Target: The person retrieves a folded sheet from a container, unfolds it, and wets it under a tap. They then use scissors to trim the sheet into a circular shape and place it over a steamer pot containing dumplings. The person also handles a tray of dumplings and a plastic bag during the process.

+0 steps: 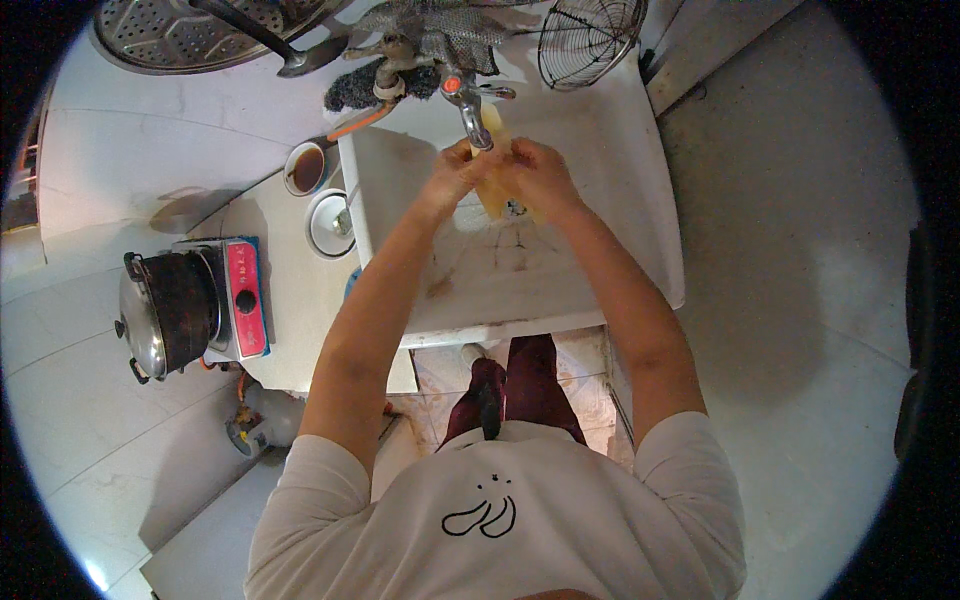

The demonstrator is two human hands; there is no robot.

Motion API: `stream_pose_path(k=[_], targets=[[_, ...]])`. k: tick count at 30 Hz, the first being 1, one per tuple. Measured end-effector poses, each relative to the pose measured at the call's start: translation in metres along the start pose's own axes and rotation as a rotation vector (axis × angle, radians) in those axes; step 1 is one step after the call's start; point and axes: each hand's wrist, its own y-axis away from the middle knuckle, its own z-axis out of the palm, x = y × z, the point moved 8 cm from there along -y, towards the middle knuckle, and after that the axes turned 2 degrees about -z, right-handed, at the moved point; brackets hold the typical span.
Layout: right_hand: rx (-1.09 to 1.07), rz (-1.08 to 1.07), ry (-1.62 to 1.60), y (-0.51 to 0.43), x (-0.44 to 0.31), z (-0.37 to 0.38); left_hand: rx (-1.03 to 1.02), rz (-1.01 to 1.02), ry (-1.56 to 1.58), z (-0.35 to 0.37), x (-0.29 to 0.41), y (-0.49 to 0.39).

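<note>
Both of my hands are over a white sink (628, 202), just below a chrome tap (473, 118). Between them hangs a thin, pale yellow cloth-like piece (491, 196); the picture does not settle its exact kind. My left hand (451, 174) grips its left side, close to the spout. On the other side, my right hand (546, 174) grips it with bent fingers. Part of the yellow piece shows behind the spout, and its lower end hangs over the drain (515, 208). The fingers hide its middle. Whether water is running cannot be made out clearly.
Left of the sink, a counter (292, 300) bears a cup of brown liquid (307, 169), a white bowl (330, 225) and a gas stove (244, 289) with a lidded pot (176, 315). A wire strainer (592, 41) and a ladle (315, 56) hang behind. A gas cylinder (274, 420) stands below.
</note>
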Motion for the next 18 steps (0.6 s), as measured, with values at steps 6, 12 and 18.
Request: stream_pose_path(k=[6,12,18], targets=[[0.168,-0.029,0.003,-0.015,0.014,-0.029,0.037,-0.041,-0.048,-0.004,0.018,0.009],[0.196,0.039,-0.261,-0.032,0.04,-0.056,0.171,-0.126,-0.016,-0.054,-0.005,0.011],[0.095,0.144,-0.545,-0.021,0.034,-0.023,0.327,-0.177,0.244,-0.058,-0.042,0.014]])
